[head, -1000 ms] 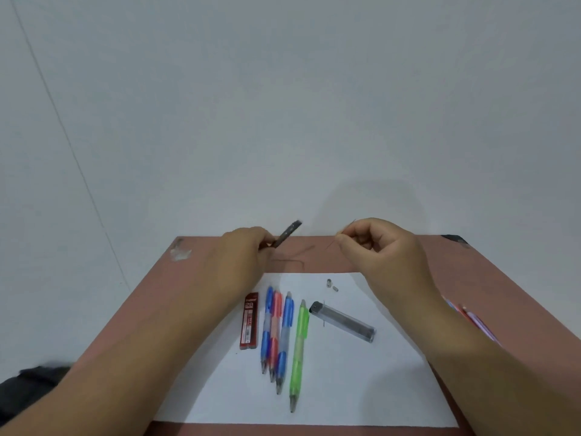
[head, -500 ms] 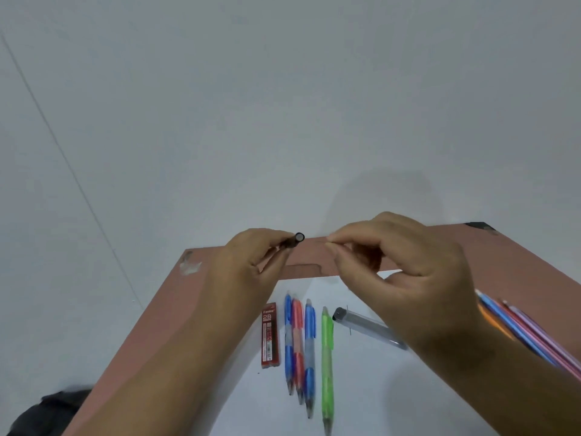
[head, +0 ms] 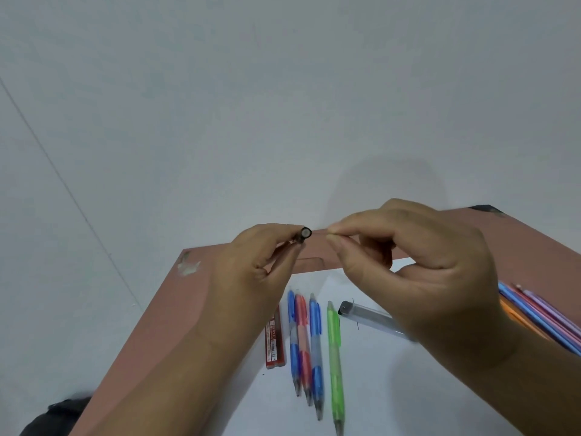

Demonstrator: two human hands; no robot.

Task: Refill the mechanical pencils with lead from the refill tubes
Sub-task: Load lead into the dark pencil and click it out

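The left hand (head: pixel 251 272) gripped a dark pencil (head: pixel 302 235) above the bench (head: pixel 163 316), its open end turned toward the right hand (head: pixel 408 265). The right fingers (head: pixel 338 229) pinched a thin lead, almost too fine to see, just beside that opening. The lead could snap if it met the rim at an angle. A clear refill tube (head: pixel 371 316) lay on the paper (head: pixel 393 388).

bare forearms (head: pixel 176 357), no sleeves, 2 hands (head: pixel 251 278)
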